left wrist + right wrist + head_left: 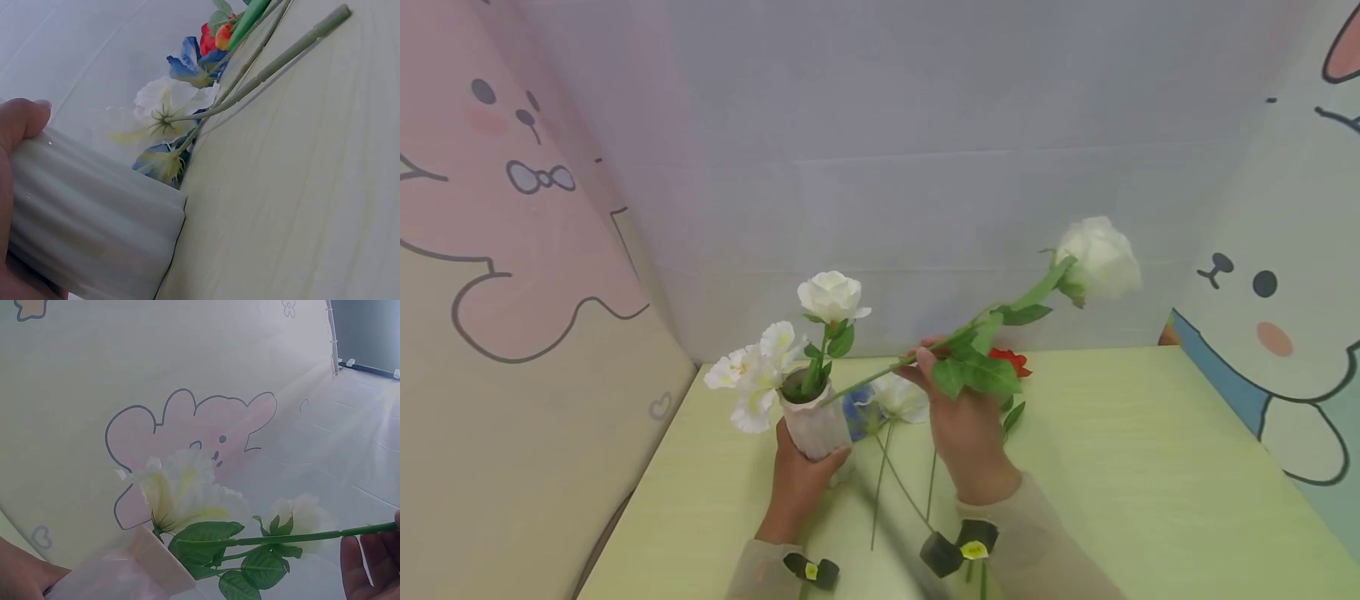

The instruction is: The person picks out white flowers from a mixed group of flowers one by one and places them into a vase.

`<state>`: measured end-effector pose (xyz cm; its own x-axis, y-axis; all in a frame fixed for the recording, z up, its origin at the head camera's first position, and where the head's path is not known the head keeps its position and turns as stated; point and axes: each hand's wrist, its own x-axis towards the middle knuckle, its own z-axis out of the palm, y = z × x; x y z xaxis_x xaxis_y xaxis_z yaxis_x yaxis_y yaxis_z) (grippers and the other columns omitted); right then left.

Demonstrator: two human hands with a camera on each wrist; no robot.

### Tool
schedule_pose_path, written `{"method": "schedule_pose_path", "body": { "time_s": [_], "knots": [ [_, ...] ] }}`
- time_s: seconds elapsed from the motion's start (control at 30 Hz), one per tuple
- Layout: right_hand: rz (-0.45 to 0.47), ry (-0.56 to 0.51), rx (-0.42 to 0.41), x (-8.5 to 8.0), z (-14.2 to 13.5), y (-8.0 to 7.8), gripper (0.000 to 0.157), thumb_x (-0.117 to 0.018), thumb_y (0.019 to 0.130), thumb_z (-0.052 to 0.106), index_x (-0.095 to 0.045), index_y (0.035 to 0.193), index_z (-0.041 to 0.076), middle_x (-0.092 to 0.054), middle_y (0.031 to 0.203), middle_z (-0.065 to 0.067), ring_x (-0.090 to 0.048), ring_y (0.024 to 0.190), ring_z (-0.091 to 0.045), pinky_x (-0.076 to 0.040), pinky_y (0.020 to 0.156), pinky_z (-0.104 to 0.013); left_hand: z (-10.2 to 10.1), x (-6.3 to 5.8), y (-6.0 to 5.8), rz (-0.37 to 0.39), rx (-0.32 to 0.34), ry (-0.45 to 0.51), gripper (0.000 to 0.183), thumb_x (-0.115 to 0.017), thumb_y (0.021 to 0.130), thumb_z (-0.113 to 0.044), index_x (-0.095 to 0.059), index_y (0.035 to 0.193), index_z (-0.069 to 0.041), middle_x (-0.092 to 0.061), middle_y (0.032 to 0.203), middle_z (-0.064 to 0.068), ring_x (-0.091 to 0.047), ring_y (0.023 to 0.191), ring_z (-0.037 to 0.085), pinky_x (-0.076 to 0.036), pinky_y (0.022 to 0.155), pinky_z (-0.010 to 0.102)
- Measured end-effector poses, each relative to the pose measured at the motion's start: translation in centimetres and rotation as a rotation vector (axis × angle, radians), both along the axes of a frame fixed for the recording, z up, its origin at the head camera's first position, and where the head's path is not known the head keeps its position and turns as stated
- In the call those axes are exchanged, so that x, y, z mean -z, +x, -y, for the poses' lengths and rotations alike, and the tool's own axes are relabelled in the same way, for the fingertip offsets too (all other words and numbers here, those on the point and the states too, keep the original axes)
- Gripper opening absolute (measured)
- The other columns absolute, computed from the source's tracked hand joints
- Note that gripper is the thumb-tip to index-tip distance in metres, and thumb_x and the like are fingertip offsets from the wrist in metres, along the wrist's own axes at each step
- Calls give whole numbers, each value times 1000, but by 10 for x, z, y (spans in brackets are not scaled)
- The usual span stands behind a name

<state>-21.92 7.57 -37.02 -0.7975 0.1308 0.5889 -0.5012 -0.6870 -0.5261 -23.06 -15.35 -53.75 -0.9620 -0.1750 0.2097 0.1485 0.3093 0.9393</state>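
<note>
A white ridged vase stands on the table's left part, and my left hand grips it round the side. It holds a white rose with green leaves and a ruffled white flower leaning left over the rim. My right hand pinches the green stem of another large white rose, its bloom pointing up and right. That stem's lower end overlaps the vase rim in the head view. In the right wrist view the stem runs from my fingers across toward the vase mouth.
Between the hands lie a blue flower and a white flower with long thin stems. A red flower lies behind my right hand. Walls with cartoon animals border the pale yellow table left and right; a plain wall stands behind.
</note>
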Motion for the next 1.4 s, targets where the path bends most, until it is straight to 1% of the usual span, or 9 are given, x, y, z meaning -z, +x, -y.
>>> {"method": "schedule_pose_path", "body": {
  "time_s": [0.43, 0.57, 0.7, 0.9, 1.0, 1.1, 1.27, 1.33, 1.4],
  "knots": [
    [9, 278, 153, 1, 3, -3, 12, -58, 100, -9, -59, 112, -8, -68, 105, -6, -69, 99, -21, -56, 91, -46, 0, -1, 0, 12, -8, 3, 97, -93, 75, -15, -30, 148, -12, -60, 121, 17, -60, 105, 32, -47, 90, 49],
    [50, 418, 242, -7, 8, -3, 14, -58, 100, -8, -54, 112, -15, -67, 103, -16, -71, 94, -17, -57, 90, -40, -1, 0, -1, 2, -10, 1, 97, -93, 74, -12, -31, 148, -12, -60, 122, 17, -60, 106, 32, -47, 90, 51],
    [61, 493, 297, -16, 15, -7, 15, -59, 100, -7, -55, 111, -16, -65, 100, -28, -71, 88, -15, -58, 86, -36, -1, 2, -2, -1, -10, 0, 97, -93, 73, -12, -31, 147, -12, -60, 122, 17, -60, 105, 32, -48, 89, 51],
    [48, 584, 373, -19, 26, -14, 15, -62, 100, -1, -61, 113, -9, -68, 100, -22, -72, 87, -24, -57, 84, -33, 0, 3, -2, -2, -14, -5, 98, -93, 73, -13, -31, 148, -13, -60, 122, 16, -60, 106, 31, -48, 89, 50],
    [59, 573, 345, -19, 31, -15, 15, -62, 100, -1, -62, 113, -8, -68, 99, -21, -71, 87, -28, -57, 83, -33, 1, 3, -1, 2, -14, -2, 99, -94, 73, -13, -30, 149, -13, -60, 122, 16, -60, 106, 31, -48, 90, 50],
    [87, 564, 335, -20, 35, -15, 14, -64, 99, 0, -63, 111, -7, -68, 99, -17, -71, 86, -23, -57, 82, -30, 0, 3, -1, 5, -16, -7, 99, -94, 73, -13, -30, 149, -12, -60, 122, 16, -59, 105, 30, -48, 90, 50],
    [106, 458, 198, -18, 42, -17, 17, -62, 98, -5, -59, 112, -14, -67, 106, -16, -67, 91, -16, -56, 82, -28, 0, 3, -1, -1, -29, -12, 99, -94, 72, -13, -31, 149, -11, -59, 123, 16, -59, 106, 30, -47, 91, 50],
    [89, 473, 187, -16, 43, -18, 17, -61, 99, -5, -58, 113, -14, -65, 107, -18, -65, 93, -16, -55, 82, -27, 0, 3, -2, -1, -32, -10, 99, -94, 72, -12, -32, 148, -11, -59, 123, 16, -59, 106, 29, -47, 91, 50],
    [63, 535, 232, -14, 43, -19, 16, -61, 99, -4, -59, 114, -11, -65, 108, -20, -65, 93, -15, -55, 83, -26, -1, 3, -2, -1, -32, -7, 98, -94, 71, -11, -32, 148, -11, -60, 122, 15, -59, 106, 29, -47, 90, 49]
  ]
}}
